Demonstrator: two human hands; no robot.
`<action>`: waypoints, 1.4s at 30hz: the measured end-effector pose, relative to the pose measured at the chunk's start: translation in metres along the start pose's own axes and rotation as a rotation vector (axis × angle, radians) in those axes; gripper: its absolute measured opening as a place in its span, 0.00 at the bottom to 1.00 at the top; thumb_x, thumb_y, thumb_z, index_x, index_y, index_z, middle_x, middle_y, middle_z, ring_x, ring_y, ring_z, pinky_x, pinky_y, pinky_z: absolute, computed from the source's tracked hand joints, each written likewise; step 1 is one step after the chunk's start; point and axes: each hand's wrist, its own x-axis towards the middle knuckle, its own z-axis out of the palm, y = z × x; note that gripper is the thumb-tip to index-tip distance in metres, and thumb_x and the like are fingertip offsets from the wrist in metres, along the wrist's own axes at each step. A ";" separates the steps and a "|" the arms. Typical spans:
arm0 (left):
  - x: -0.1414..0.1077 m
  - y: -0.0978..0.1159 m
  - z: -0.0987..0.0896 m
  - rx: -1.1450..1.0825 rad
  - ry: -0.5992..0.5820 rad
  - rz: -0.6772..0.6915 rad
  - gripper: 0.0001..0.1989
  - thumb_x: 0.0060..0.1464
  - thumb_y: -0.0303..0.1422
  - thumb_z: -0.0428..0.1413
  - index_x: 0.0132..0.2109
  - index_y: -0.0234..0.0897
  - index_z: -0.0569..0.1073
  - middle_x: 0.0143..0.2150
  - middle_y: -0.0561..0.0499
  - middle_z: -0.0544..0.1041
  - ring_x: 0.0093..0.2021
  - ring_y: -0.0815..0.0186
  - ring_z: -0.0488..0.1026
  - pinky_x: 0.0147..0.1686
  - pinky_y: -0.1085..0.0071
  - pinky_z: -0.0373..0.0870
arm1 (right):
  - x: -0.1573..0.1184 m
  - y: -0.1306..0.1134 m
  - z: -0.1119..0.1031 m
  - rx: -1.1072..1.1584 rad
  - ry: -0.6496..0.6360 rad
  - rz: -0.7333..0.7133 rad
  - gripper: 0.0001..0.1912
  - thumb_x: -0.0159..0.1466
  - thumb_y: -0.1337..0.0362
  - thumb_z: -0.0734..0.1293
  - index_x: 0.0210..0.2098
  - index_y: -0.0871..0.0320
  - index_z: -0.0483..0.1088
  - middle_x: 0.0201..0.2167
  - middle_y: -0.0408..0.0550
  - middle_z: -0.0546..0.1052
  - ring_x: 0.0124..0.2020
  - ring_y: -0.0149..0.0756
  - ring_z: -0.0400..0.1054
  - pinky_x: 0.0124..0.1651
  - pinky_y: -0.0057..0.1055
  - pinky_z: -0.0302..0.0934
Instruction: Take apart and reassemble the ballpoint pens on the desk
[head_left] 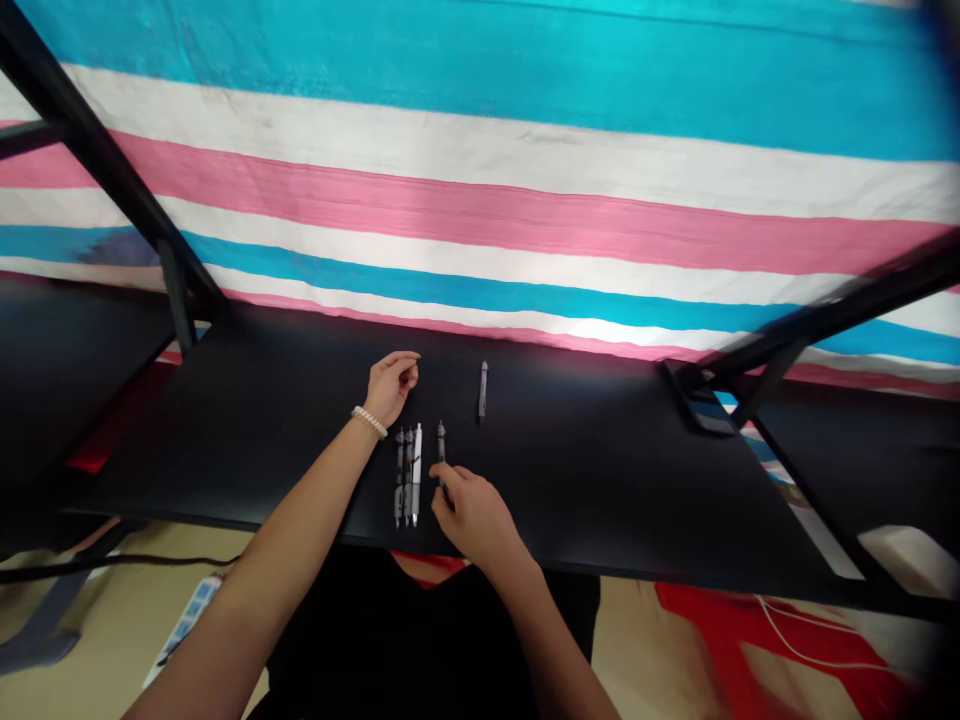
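Observation:
Three pens [408, 478] lie side by side on the black table [600, 450], the rightmost one white. Just right of them is a dark pen [442, 436], pinched at its lower part between the thumb and fingers of my right hand [478, 512]. Another pen [483, 390] lies alone farther back, touched by neither hand. My left hand [393, 387], with a beaded bracelet at the wrist, is above the row of three pens, its fingers curled and pressed together. Whether it holds something small I cannot make out.
A striped cloth [480, 210] hangs behind the table. Black metal frame bars [120, 170] slant at both sides. A white power strip [184, 625] lies on the floor at left; a white object [909, 560] sits at far right.

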 end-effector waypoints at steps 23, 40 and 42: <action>0.007 0.003 -0.002 -0.134 0.068 0.038 0.15 0.45 0.33 0.69 0.38 0.32 0.75 0.40 0.44 0.80 0.43 0.63 0.80 0.49 0.65 0.74 | 0.136 0.037 0.001 0.905 0.216 0.052 0.22 0.65 0.48 0.60 0.43 0.61 0.69 0.20 0.40 0.70 0.15 0.27 0.62 0.15 0.23 0.54; 0.007 -0.005 0.002 -0.079 0.256 0.120 0.16 0.41 0.34 0.71 0.36 0.31 0.77 0.34 0.48 0.80 0.38 0.64 0.80 0.46 0.64 0.75 | 0.135 0.038 0.009 0.721 0.524 -0.015 0.19 0.63 0.60 0.67 0.53 0.57 0.73 0.45 0.54 0.78 0.42 0.40 0.74 0.44 0.39 0.72; 0.008 -0.004 0.001 -0.077 0.254 0.116 0.16 0.42 0.34 0.70 0.37 0.31 0.77 0.35 0.47 0.80 0.38 0.65 0.80 0.46 0.65 0.75 | 0.134 0.037 0.009 0.732 0.514 -0.022 0.12 0.65 0.62 0.64 0.43 0.56 0.77 0.39 0.52 0.78 0.40 0.39 0.74 0.44 0.39 0.72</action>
